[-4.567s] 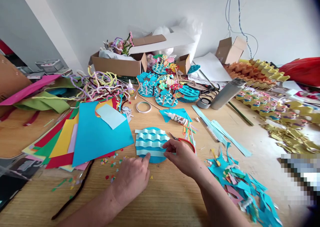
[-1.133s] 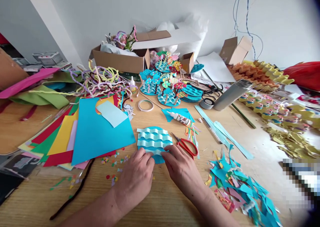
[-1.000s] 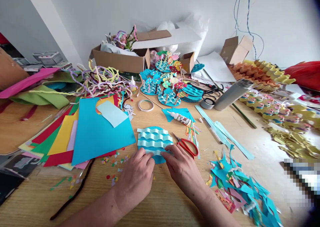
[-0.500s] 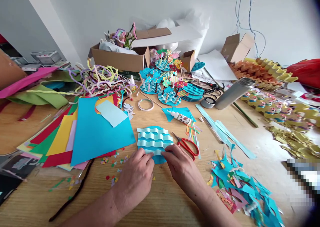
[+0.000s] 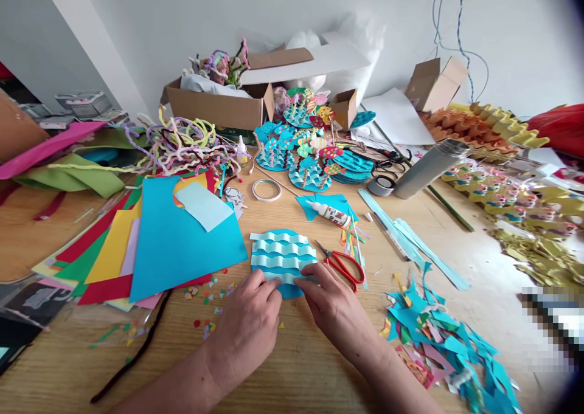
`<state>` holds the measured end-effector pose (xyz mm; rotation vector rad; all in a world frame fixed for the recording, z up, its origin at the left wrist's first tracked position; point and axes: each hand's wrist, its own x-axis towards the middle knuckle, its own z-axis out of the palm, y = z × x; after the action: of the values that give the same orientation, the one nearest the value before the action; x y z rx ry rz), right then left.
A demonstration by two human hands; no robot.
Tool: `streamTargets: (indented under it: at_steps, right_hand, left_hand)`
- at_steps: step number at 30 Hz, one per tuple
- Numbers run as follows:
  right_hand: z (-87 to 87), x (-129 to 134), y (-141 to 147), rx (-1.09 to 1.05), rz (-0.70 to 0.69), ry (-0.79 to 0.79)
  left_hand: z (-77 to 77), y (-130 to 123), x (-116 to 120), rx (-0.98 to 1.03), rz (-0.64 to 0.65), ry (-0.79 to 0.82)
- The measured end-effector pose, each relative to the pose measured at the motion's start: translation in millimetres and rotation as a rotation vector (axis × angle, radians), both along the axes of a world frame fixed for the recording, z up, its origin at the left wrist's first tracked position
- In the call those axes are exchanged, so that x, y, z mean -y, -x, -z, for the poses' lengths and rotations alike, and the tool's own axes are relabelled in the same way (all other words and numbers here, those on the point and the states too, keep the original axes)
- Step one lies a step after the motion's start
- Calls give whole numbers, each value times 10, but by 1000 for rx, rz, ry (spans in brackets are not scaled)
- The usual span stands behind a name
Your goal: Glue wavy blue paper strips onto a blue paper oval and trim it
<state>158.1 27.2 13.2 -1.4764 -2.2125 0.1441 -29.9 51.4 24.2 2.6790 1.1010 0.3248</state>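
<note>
On the table before me lies a round blue paper disc crossed by several wavy pale-blue paper strips. My left hand has its fingers bent together and pressed on the left end of the lowest strip. At the same strip's right part, the curled fingers of my right hand press down too. Fingertips partly hide the strip's ends. Red-handled scissors lie just right of the disc, partly spread. Behind them, a white glue bottle rests on its side on a blue paper scrap.
Coloured paper sheets are stacked at left, with pipe cleaners behind. Finished wave discs with fish stand at the back. A roll of tape, a grey flask, pale strips and blue paper scraps surround the work.
Both hands stay almost still on the lowest strip. The view has shifted very slightly; nothing was picked up or let go.
</note>
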Motion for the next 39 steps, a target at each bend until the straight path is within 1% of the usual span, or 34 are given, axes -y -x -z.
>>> streamTargets:
  at_steps: [6, 18, 26, 39]
  right_hand:
    - [-22, 4, 0, 12, 1, 19]
    - [-9, 3, -3, 34, -12, 44]
    - [-16, 1, -9, 54, -12, 14]
    - [-38, -9, 11, 92, -17, 44]
  left_hand:
    - [4, 3, -10, -10, 1, -4]
    - [2, -1, -4, -13, 6, -17]
    - [0, -3, -13, -23, 9, -22]
    - [-8, -4, -18, -28, 7, -6]
